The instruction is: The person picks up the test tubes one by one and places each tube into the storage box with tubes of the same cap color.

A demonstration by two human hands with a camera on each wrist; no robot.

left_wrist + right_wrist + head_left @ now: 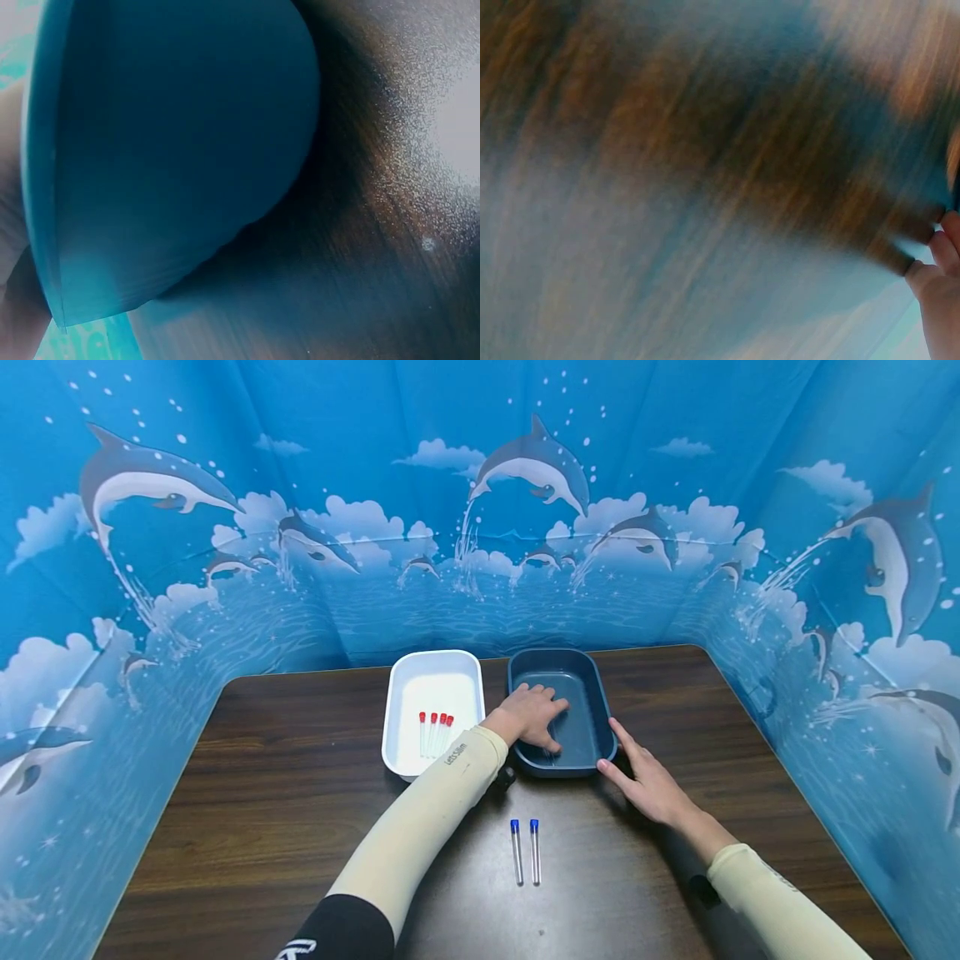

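Both wrist views are blurred. Left hand (534, 713) rests spread inside the blue tray (592, 693) at centre-far table (262, 793); right hand (649, 781), fingers straight, touches its near-right rim. Two blue-capped tubes (526, 850) lie nearer.

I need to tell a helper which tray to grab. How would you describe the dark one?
On the brown wooden table, two trays sit side by side at the far edge. The dark blue tray is the right-hand one; unlike the white tray with red-capped tubes, it holds no tubes.
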